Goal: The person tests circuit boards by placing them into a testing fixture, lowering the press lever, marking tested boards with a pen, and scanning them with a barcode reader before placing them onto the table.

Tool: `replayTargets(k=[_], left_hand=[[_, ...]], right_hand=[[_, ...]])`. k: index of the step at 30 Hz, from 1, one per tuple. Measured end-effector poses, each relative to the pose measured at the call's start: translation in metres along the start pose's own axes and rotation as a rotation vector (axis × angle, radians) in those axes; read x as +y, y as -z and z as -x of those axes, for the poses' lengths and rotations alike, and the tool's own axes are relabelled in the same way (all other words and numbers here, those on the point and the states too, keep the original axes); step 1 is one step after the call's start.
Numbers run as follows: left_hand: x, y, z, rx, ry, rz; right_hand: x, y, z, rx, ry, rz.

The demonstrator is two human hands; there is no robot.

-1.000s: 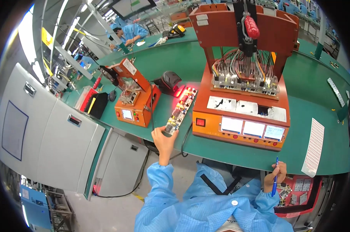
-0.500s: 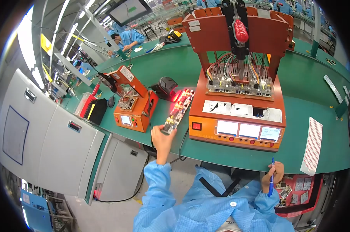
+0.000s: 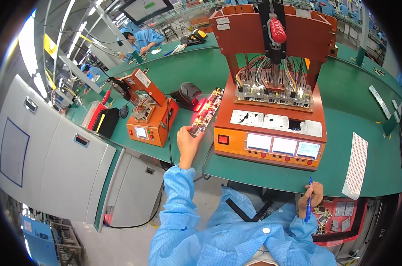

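Note:
My left hand (image 3: 188, 142) grips the near end of a long, narrow circuit board (image 3: 206, 113) between thumb and fingers. Red light from a black barcode scanner (image 3: 188, 94) falls across the board, which lies slanted beside a large orange test fixture (image 3: 270, 144). Over the table's front edge, my right hand (image 3: 315, 193) is closed around a blue pen (image 3: 308, 207), held roughly upright. Wires and a clear plate of connectors (image 3: 274, 95) hang in the large fixture, under a red-handled lever (image 3: 277, 31).
A smaller orange fixture (image 3: 148, 128) stands left of the scanner. On the right lies a sheet of red-marked labels (image 3: 355, 165). A red tray (image 3: 343, 243) with several circuit boards sits below the table edge. A co-worker in blue (image 3: 147, 39) sits farther back.
My left hand and the circuit board have moved forward a little, farther along the scanner's red light. The right hand still holds the pen. The whole view has shifted slightly.

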State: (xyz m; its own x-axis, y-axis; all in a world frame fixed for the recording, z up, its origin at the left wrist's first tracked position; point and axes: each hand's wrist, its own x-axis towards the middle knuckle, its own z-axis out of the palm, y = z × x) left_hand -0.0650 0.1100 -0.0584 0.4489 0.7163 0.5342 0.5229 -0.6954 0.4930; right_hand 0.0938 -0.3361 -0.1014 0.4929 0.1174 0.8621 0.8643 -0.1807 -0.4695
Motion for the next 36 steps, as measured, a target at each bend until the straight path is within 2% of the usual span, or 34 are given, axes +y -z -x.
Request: replayTargets(k=[8,11,14,15,18,20,30,36], left_hand=[[0.017,0.008,-0.014,0.006,0.003,-0.028],[0.025,0.007,-0.038,-0.083,0.034,-0.010],[0.018,-0.010,-0.059,-0.041,-0.081,-0.075],[0.017,-0.016,-0.063,-0.078,-0.047,-0.103],[0.011,-0.038,-0.057,-0.028,-0.093,-0.156],[0.008,-0.043,-0.054,-0.034,-0.064,-0.069],[0.010,-0.039,-0.054,-0.026,-0.040,-0.076],[0.049,-0.032,-0.069,0.116,-0.292,-0.178]], right_hand=[[-0.002,0.001,-0.003,-0.007,-0.012,-0.006],[-0.001,0.002,-0.002,-0.019,-0.017,0.011],[-0.002,0.001,-0.003,-0.001,-0.010,-0.002],[-0.002,0.001,-0.003,-0.001,-0.010,-0.001],[-0.002,0.001,-0.002,-0.002,-0.012,0.002],[-0.001,0.000,-0.002,0.003,-0.006,0.008],[-0.001,0.000,-0.001,0.004,0.012,0.014],[0.002,0.002,0.002,-0.037,-0.006,0.061]])
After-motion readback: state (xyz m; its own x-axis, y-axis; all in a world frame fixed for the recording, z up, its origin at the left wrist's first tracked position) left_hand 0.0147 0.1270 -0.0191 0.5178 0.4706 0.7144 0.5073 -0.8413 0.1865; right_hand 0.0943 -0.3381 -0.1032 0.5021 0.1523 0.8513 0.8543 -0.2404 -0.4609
